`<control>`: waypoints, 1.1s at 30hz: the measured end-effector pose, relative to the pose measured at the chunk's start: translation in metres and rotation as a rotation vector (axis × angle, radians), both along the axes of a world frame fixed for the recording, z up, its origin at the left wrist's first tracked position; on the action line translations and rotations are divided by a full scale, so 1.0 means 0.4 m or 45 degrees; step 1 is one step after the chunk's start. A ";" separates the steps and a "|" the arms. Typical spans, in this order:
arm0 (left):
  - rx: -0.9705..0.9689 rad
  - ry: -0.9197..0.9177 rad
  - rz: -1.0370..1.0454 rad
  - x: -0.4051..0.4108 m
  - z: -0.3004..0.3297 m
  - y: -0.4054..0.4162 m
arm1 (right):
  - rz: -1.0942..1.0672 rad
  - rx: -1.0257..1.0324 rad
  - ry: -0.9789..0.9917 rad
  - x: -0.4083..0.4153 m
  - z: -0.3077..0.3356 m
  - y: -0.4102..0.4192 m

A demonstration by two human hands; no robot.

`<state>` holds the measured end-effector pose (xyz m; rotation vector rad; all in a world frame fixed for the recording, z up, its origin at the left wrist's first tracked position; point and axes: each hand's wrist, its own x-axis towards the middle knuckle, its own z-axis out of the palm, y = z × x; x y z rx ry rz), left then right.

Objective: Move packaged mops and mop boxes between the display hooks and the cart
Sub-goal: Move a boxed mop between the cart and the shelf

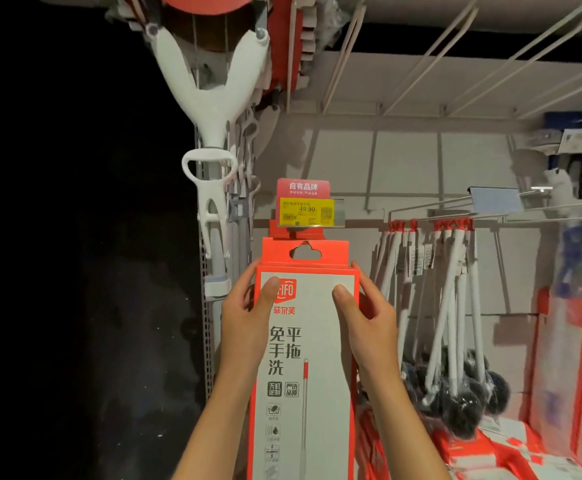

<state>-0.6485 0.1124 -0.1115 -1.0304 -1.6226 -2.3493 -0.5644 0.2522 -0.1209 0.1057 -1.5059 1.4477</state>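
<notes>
Box (305, 358): red-orange border, white face, black characters. Price tag (306, 212) yellow under pink header (302, 188). Hanging mops (455, 323): white poles, black heads, red caps.

Shop aisle, price tag (306, 212), display hooks (455, 206), hanging mops (450, 306)

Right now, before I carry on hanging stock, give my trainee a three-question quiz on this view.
1. True or false: both hands grip the mop box.
2. What sits just above the box's hang tab? A) the yellow price tag B) a cart C) a bucket
3. Fill in: the white-handled mops hang to the box's ____.

Key: 1 true: left hand and right hand clasp its sides, thumbs on the front. 2 A. 3 right.
</notes>
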 end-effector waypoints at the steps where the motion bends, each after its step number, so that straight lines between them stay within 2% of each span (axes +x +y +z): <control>1: 0.005 -0.002 0.004 -0.005 0.004 0.009 | -0.008 0.004 -0.003 -0.007 0.002 0.012; 10: 0.115 0.056 0.066 -0.021 0.031 0.061 | -0.005 0.098 0.026 -0.040 0.040 0.080; 23: 0.098 0.079 0.126 -0.043 0.043 0.087 | 0.062 0.126 0.003 -0.069 0.053 0.114; 33: 0.175 0.197 0.135 -0.012 0.027 0.069 | 0.043 0.173 0.123 -0.035 0.033 0.106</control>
